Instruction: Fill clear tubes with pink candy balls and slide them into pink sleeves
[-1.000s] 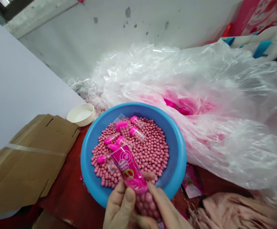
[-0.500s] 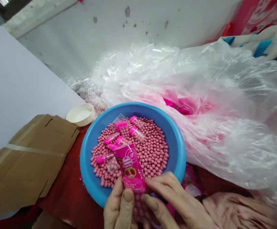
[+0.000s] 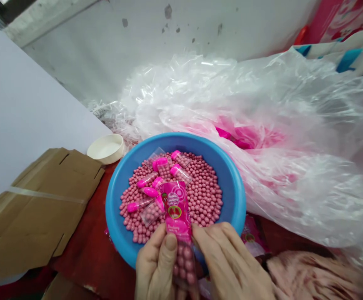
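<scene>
Basin (image 3: 231, 200): bright blue
Beads (image 3: 204, 196): matte pink
Packet (image 3: 176, 210): hot pink, round green-and-red emblem
Tabletop (image 3: 84, 233): dark red
Sheeting (image 3: 294, 104): clear, pink-tinged

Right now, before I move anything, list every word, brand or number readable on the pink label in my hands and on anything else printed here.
Pink label on the bead-filled packet: white lettering near the top, too small and blurred to quote.
Pink printed card beside the blue basin: too blurred to read.
No other readable text.
</scene>
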